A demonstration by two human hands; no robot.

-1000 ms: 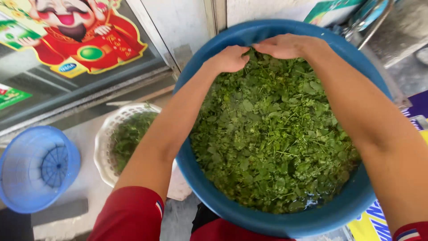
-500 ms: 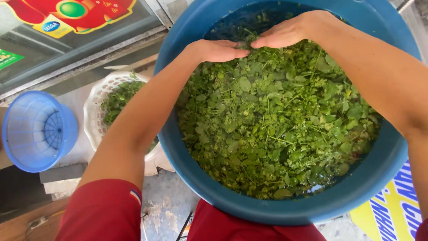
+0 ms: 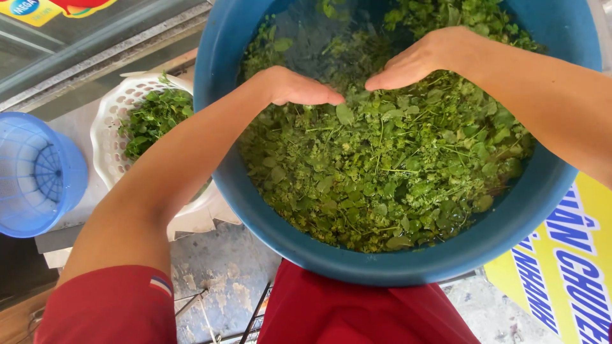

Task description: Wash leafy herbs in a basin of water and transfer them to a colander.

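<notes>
A large blue basin (image 3: 408, 267) holds water and a thick layer of floating green leaves (image 3: 389, 165). My left hand (image 3: 296, 88) lies palm down on the leaves near the basin's far side, fingers together. My right hand (image 3: 424, 58) rests the same way just to its right, fingertips nearly meeting the left's. Both hands press flat on the greens and grip nothing. Beyond the hands a patch of bare water (image 3: 312, 38) shows.
A white slotted basket (image 3: 108, 137) with more greens stands left of the basin. A light blue plastic basket (image 3: 38, 175) sits at the far left. A yellow printed sheet (image 3: 561, 255) lies at the lower right. Rough concrete floor (image 3: 223, 274) shows below.
Both hands have swept toward me across the leaves, pulling the greens along and opening bare water at the basin's far side. The view has moved closer to the basin.
</notes>
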